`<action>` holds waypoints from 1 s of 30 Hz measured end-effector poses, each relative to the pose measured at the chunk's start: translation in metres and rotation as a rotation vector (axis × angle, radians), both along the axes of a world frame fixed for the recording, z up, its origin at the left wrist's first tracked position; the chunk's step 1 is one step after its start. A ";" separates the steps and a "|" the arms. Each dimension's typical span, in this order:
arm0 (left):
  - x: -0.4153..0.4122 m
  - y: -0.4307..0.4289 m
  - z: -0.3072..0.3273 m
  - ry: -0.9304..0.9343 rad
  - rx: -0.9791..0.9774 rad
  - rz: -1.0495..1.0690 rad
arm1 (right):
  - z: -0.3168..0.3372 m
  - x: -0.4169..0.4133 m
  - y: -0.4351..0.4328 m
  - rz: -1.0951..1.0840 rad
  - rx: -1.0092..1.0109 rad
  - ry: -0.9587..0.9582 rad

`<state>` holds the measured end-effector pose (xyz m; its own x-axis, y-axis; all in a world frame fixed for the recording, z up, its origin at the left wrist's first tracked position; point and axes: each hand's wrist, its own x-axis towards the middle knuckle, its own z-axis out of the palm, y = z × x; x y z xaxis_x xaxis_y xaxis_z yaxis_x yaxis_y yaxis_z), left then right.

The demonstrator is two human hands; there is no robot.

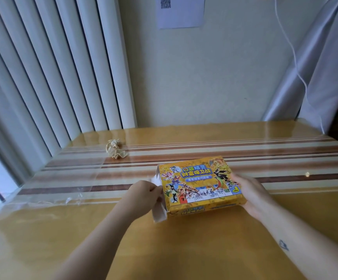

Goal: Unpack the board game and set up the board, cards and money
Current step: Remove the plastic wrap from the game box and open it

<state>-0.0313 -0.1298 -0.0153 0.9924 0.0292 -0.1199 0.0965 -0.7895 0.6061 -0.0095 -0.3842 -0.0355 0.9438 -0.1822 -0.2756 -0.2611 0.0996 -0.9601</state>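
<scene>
A yellow board game box (pixel 199 183) with cartoon figures and blue lettering is held a little above the wooden table (pixel 184 249), lid side up. My right hand (pixel 249 193) grips its right end. At the left end the white end flaps (pixel 159 213) stand open. My left hand (pixel 144 196) is at that opening, its fingers pinching the flap's edge. The contents of the box are hidden.
A crumpled ball of yellowish paper (pixel 115 148) lies at the back left of the table. A clear plastic sheet (pixel 48 197) covers the striped left part. Vertical blinds (pixel 42 77) stand at the left, a wall behind, a white cable (pixel 293 57) at the right.
</scene>
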 end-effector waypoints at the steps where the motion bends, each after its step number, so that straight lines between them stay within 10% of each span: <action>1: 0.001 0.001 0.003 0.061 -0.123 0.022 | 0.001 0.000 0.001 -0.002 0.004 -0.002; 14: 0.004 0.005 0.002 0.250 -0.943 0.109 | 0.015 0.008 0.001 -0.011 -0.026 -0.066; 30: 0.006 -0.001 0.023 0.184 -0.747 0.056 | 0.018 0.021 -0.004 0.019 -0.097 -0.128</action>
